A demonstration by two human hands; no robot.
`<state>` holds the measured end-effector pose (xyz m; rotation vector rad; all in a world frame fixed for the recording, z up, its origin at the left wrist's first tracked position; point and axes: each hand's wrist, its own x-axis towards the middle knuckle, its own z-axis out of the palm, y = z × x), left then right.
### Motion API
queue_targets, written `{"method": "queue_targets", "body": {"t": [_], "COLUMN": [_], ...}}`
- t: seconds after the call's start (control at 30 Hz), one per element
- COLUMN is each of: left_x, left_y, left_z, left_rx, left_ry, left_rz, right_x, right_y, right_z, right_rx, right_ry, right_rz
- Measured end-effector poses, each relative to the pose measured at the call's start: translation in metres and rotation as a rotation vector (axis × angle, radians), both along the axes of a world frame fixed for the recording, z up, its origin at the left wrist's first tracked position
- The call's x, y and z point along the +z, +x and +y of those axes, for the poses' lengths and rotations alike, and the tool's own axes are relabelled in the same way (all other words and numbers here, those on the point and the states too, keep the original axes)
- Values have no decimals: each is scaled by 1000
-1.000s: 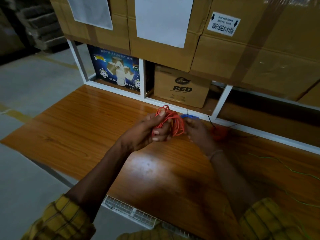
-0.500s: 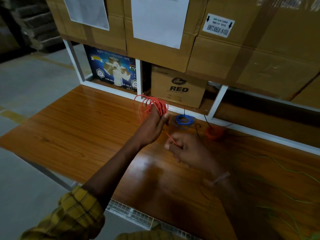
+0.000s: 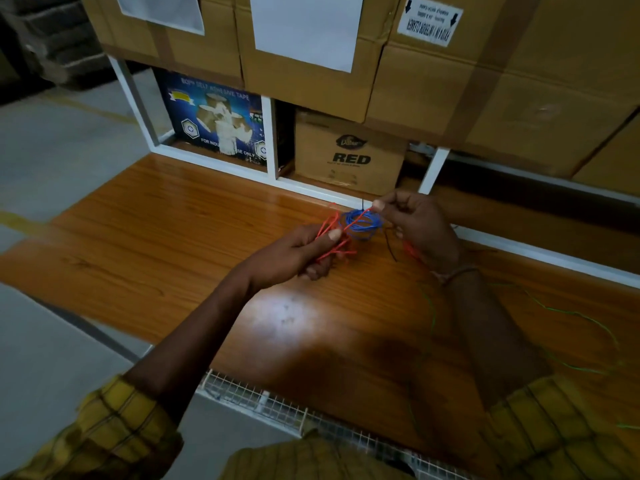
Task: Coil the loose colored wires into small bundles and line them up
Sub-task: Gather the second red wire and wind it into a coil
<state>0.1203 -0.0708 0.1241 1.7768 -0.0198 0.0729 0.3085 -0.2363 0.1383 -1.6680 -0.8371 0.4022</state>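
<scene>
Head view, left hand (image 3: 298, 252) grips red wire (image 3: 332, 237), right hand (image 3: 415, 223) pinches its end, part hidden.

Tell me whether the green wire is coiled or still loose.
Loose. The green wire trails in long, uneven curves across the wooden table beside the right arm, with no bundle formed and neither hand touching it.

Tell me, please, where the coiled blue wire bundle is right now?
The coiled blue wire bundle lies on the wooden table near the back, between both hands, just before the white shelf frame.
</scene>
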Motion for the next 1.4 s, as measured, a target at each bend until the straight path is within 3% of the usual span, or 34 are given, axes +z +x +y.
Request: {"method": "queue_targets", "body": {"t": [0.1,0.27,0.37,0.5,0.63,0.73,0.83,1.1,1.17,1.27,1.4], "left_x": [12,13,17,20,5,-13,-29,-37,-34,-27,-15], "left_y": [-1,9,18,25,33,40,42,35,35,33,34], "left_z": [-7,-5,-2,6,5,5,11,2,-3,-19,-46], "left_rx": [-31,96,192,358,519,500,444,215,165,82,21], "left_ry": [-188,-636,-736,-576,-87,273,453,570,576,470,268], "left_rz": [-71,-177,-280,-346,-289,-265,-175,-82,-63,-46,-15], "right_x": [-21,-54,-72,-73,-45,-21,3,44,52,60,55], "right_y": [-6,-35,-56,-83,-97,-92,-70,-1,12,28,49], "right_z": [12,13,13,9,6,0,-12,-48,-53,-57,-55], "right_rx": [-54,-63,-14,118,250,306,269,235,174,121,0], "right_ry": [11,6,-91,-147,-276,-342,-364,-274,-234,-166,-36], "right_rz": [-23,-61,-69,-85,-147,-187,-216,-48,-83,-271,-321]}}
